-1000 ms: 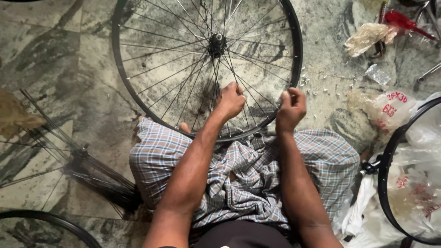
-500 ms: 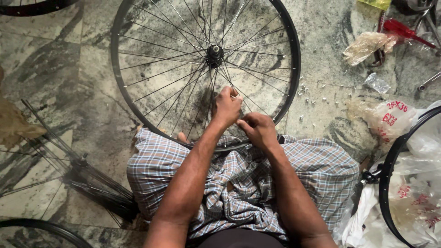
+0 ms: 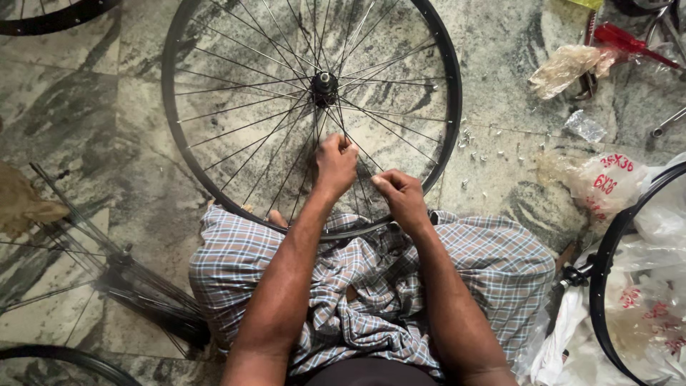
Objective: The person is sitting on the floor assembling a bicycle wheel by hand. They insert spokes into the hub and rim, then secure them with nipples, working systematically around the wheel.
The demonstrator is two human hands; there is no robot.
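A black bicycle wheel rim (image 3: 168, 107) with thin steel spokes and a central hub (image 3: 324, 86) lies flat on the marble floor, its near edge resting on my checked cloth lap (image 3: 493, 257). My left hand (image 3: 336, 163) is closed around spokes just below the hub. My right hand (image 3: 400, 196) pinches a spoke close beside it, inside the rim's near arc.
Small metal nipples (image 3: 475, 146) are scattered right of the wheel. Plastic bags (image 3: 597, 182) and red-handled tools (image 3: 629, 39) lie at the upper right. Another rim (image 3: 604, 286) sits at right, a loose spoked hub (image 3: 121, 261) at left, more rims at the left corners.
My right hand moved from the rim's right edge inward to the spokes beside my left hand. The left hand slid slightly toward the hub.
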